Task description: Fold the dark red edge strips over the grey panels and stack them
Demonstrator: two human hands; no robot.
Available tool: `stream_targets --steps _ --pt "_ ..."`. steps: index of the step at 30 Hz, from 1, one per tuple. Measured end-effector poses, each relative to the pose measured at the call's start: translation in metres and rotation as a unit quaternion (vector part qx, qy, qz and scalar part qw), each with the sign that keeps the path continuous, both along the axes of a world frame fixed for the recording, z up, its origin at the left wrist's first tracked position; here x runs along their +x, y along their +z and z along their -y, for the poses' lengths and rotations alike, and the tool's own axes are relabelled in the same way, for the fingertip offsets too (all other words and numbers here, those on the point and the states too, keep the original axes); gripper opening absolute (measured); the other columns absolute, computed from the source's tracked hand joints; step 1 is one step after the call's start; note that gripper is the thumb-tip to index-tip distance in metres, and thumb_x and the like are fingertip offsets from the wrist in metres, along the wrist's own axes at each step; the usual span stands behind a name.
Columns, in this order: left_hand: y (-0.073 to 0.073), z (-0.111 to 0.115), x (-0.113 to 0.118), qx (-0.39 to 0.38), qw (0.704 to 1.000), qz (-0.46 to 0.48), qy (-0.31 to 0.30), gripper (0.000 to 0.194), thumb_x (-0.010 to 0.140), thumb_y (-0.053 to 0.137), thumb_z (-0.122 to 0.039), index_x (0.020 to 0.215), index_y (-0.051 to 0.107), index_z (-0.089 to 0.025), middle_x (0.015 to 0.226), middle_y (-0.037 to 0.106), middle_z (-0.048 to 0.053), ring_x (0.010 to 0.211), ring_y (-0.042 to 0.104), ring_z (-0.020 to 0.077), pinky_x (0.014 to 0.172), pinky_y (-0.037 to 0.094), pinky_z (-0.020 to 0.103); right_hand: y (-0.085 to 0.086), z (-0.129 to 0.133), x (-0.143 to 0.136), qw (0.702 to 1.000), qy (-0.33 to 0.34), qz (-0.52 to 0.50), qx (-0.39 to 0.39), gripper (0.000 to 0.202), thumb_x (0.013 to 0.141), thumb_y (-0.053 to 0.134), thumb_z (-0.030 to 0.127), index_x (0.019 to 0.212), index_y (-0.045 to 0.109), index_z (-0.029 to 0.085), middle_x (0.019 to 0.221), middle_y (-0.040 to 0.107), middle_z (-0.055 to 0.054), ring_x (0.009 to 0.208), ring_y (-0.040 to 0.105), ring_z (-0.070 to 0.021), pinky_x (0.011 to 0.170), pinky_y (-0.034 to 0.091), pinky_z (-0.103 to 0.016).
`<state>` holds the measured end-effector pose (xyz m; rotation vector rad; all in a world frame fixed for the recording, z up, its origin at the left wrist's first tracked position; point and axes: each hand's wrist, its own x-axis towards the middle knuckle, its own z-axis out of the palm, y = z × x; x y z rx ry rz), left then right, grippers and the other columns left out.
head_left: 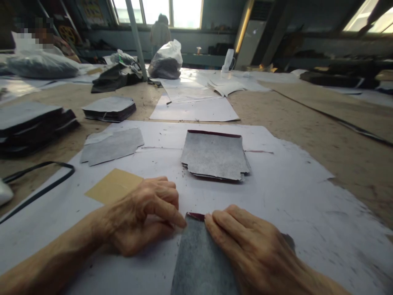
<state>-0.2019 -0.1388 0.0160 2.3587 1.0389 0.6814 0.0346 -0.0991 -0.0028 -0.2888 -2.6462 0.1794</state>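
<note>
The grey piece [196,262] was positioned at near centre on white paper [294,184]. Its far left corner was touched by the index fingertip of the left hand [147,213], whose fingers were curled. The fingers of the right hand [254,241] were laid together on the far edge, beside a dark red strip [196,216]; whether either hand was clamped could not be told. Bare paper was exposed between the hands and the grey stack [213,157] beyond, and rightward to a ragged edge. The piece's near end was cut off by the frame; its right side was covered. The paper was supported by a brown worktable [307,116], backlit by far windows [187,12].
</note>
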Motion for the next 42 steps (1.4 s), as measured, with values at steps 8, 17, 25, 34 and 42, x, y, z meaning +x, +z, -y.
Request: stream_targets --steps 8,17,25,34,42 --pt "-0.004 -0.001 0.0 -0.011 0.997 -0.071 -0.034 0.024 0.074 0.048 -0.01 0.087 0.064 -0.022 0.058 0.051 -0.001 0.063 0.05 0.0143 0.069 0.035 0.031 0.014 -0.004 -0.006 0.996 -0.033 0.074 -0.02 0.043 0.077 0.035 0.007 0.116 0.053 0.007 0.089 0.06 -0.008 0.079 0.052 -0.0196 0.067 0.05 -0.033" --pt "-0.003 0.001 0.002 0.037 0.995 -0.091 -0.026 0.018 0.072 0.046 -0.011 0.078 0.06 -0.022 0.054 0.05 0.0 0.059 0.05 0.0149 0.065 0.037 0.03 0.005 0.004 -0.015 0.982 -0.064 0.088 0.154 0.043 0.071 0.029 0.001 0.105 0.055 0.007 0.081 0.063 -0.007 0.063 0.054 -0.0189 0.048 0.045 -0.03" --pt "0.0 0.0 0.004 0.034 0.992 -0.118 -0.034 0.019 0.069 0.045 -0.011 0.077 0.06 -0.02 0.054 0.051 0.001 0.058 0.047 0.0153 0.064 0.036 0.032 0.009 0.003 -0.022 0.977 -0.056 0.102 0.18 0.044 0.07 0.027 -0.001 0.104 0.053 0.007 0.075 0.061 -0.005 0.052 0.05 -0.0146 0.042 0.037 -0.028" --pt "-0.002 0.002 0.003 0.03 0.993 -0.113 -0.034 0.019 0.068 0.046 -0.01 0.076 0.059 -0.02 0.053 0.049 0.0 0.057 0.046 0.0147 0.064 0.036 0.031 0.008 0.004 -0.018 0.979 -0.052 0.106 0.169 0.043 0.077 0.023 0.001 0.11 0.05 0.007 0.073 0.06 -0.003 0.053 0.053 -0.0149 0.044 0.037 -0.028" --pt "-0.002 0.003 0.001 0.023 0.992 -0.118 -0.035 0.018 0.067 0.047 -0.01 0.076 0.058 -0.02 0.055 0.051 0.0 0.059 0.048 0.0151 0.065 0.036 0.031 0.012 0.004 -0.018 0.977 -0.055 0.109 0.172 0.042 0.077 0.025 0.002 0.11 0.051 0.01 0.077 0.062 -0.004 0.059 0.056 -0.0163 0.048 0.04 -0.028"
